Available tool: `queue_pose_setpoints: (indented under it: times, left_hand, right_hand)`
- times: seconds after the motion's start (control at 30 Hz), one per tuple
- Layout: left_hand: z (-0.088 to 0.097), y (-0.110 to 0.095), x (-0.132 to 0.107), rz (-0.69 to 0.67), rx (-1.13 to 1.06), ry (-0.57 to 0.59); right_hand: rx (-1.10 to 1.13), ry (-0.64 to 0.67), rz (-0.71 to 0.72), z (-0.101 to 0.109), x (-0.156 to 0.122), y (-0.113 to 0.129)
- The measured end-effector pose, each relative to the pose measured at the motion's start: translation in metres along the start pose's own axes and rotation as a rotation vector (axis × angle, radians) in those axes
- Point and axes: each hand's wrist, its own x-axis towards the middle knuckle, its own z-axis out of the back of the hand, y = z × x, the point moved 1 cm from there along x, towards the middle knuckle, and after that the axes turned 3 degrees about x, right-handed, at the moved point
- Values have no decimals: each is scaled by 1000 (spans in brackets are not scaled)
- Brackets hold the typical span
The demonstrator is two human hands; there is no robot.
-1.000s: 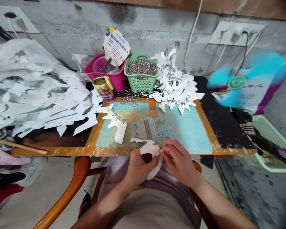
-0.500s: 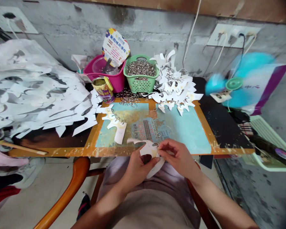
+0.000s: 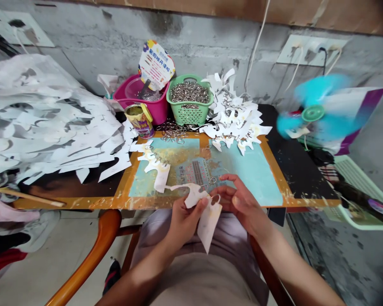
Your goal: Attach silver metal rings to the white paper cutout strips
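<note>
Gray, stained wall (image 3: 204,51) stands behind a dark table (image 3: 296,178), on which a light blue mat (image 3: 264,182) lies within a brown border. At the table's near edge, the person's left hand (image 3: 185,219) grips a white cut piece (image 3: 210,225) between thumb and fingers; the piece is held tilted, its lower end pointing down over the lap and its narrow strip extending left above the mat. Metal rings show at its notched edge.

The right hand (image 3: 242,204) is loosely spread, just beside the piece's right edge, with no grasp on it seen; contact behind the piece cannot be determined. One loose ring (image 3: 212,180) lies on the mat near the right fingertips. A second white piece (image 3: 161,172), fitted with rings, rests at the mat's left side.

Along the back are a yellow-and-purple can (image 3: 142,126), a pink basket (image 3: 158,111) and a green basket (image 3: 190,114) filled with rings; more rings lie scattered in front. A large heap of white cutouts (image 3: 92,146) occupies the left, a smaller cluster (image 3: 238,121) the right. A blue fan (image 3: 312,113), blades blurred, is noted at far right.
</note>
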Motion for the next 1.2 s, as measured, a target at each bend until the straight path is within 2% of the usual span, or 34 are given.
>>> queue_pose_setpoints:
  times: [0.13, 0.27, 0.37, 0.47, 0.53, 0.6, 0.73, 0.8, 0.87, 0.93, 1.0, 1.07, 1.13, 1.17, 1.2]
  left_hand:
    - [2, 11, -2, 30, -7, -104]
    - [8, 21, -4, 118, -175, -176]
    - [7, 16, -5, 200, -202, -145]
    - [-1, 3, -10, 248, -192, -29]
    - [-9, -7, -15, 264, -255, 33]
    - [-15, -12, -20, 277, -308, 46]
    - [-13, -2, -15, 285, -338, -37]
    - [-5, 11, -8, 232, -313, -107]
    - [3, 23, -2, 156, -201, -151]
    - [7, 33, 2, 122, -95, -96]
    - [9, 37, 4, 105, -74, 22]
    - [13, 34, 3, 56, -94, 253]
    - [24, 25, 1, -46, -89, 496]
    - [35, 18, -1, -115, -63, 550]
    - [48, 11, -3, -191, -4, 515]
  right_hand:
    - [-222, 6, -22, 1, -3, -5]
    - [-488, 62, 6, -5, -7, -1]
    - [-592, 94, 47, -7, -9, 10]
    - [-460, 200, 64, -9, -10, 14]
    - [-293, 239, 87, -10, -11, 7]
    - [-126, 222, 92, -10, -10, -8]
    - [114, 124, 43, -6, -3, -33]
    - [160, 99, 36, -3, 1, -34]
    - [113, 68, 39, -2, 4, -28]
    - [-43, 26, 35, -1, 5, -20]
    - [-212, 1, 17, -1, 3, -12]
    - [-323, -3, 8, 2, 0, 1]
    - [-433, 3, 43, 8, 0, 22]
    - [-513, 15, 78, 11, 2, 35]
    - [-602, 28, 128, 15, 7, 50]
